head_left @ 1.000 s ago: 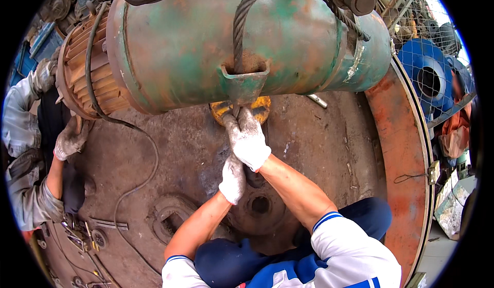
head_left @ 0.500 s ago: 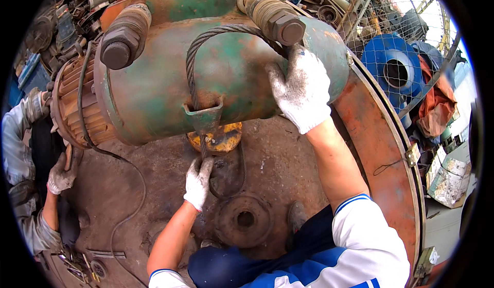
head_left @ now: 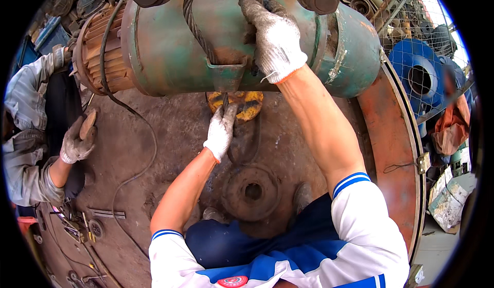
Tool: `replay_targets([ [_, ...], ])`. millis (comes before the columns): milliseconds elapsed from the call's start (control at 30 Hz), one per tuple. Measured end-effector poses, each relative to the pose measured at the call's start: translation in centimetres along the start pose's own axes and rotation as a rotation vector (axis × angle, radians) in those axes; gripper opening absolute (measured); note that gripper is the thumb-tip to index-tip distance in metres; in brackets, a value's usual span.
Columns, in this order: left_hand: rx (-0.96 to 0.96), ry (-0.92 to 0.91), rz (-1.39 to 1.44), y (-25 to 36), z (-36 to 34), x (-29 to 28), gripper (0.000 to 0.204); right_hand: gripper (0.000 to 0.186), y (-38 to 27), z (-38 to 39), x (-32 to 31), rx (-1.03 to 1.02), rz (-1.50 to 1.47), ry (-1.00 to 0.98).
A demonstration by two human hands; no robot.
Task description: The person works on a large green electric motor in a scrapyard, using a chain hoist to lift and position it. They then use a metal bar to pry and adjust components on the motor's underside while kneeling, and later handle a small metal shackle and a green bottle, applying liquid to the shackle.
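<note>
A thick steel wire rope (head_left: 193, 23) arches in a loop above a wedge-shaped metal socket (head_left: 226, 77) on the front of a worn green hoist drum (head_left: 164, 46). My right hand (head_left: 275, 38), in a dirty white glove, is closed around the loop's right side, against the drum. Below the socket, my gloved left hand (head_left: 222, 128) pinches the rope where it comes out of the bottom. Behind that hand shows a yellow and black hook block (head_left: 249, 105), partly hidden by the socket.
A finned brown motor (head_left: 105, 51) forms the drum's left end. At left, a co-worker's gloved hand (head_left: 77, 144) holds a flat brown piece. A round metal disc (head_left: 252, 191) lies by my feet. A cable (head_left: 149, 123) crosses the floor; a curved rusty rail (head_left: 393, 169) runs at right.
My right hand has moved left along the drum, away from the large bolt and closer to the socket, with the rope loop narrower. My left hand stays below the socket. The view has shifted.
</note>
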State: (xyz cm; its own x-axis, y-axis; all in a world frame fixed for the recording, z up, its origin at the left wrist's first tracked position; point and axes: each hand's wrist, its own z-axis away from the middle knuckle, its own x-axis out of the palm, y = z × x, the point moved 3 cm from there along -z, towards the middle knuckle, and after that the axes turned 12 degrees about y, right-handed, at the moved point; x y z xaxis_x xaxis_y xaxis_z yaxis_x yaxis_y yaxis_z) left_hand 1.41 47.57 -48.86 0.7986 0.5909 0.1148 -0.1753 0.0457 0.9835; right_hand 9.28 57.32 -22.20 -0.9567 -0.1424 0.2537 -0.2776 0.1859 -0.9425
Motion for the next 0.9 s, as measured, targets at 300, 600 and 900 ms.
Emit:
replay_targets([
  [300, 0.105, 0.055, 0.137, 4.7, -0.7, -0.4, 0.052, 0.016, -3.8, 0.4, 6.0, -0.026, -0.081, -0.085],
  [600, 0.140, 0.062, 0.170, 7.1, -1.5, -2.4, 0.040, 0.017, -4.4, 1.2, 10.4, -0.045, -0.244, -0.054],
  [900, 0.117, 0.139, 0.126, 6.1, -1.4, -7.0, 0.033, 0.013, 1.8, 2.2, 8.0, -0.027, -0.041, 0.054],
])
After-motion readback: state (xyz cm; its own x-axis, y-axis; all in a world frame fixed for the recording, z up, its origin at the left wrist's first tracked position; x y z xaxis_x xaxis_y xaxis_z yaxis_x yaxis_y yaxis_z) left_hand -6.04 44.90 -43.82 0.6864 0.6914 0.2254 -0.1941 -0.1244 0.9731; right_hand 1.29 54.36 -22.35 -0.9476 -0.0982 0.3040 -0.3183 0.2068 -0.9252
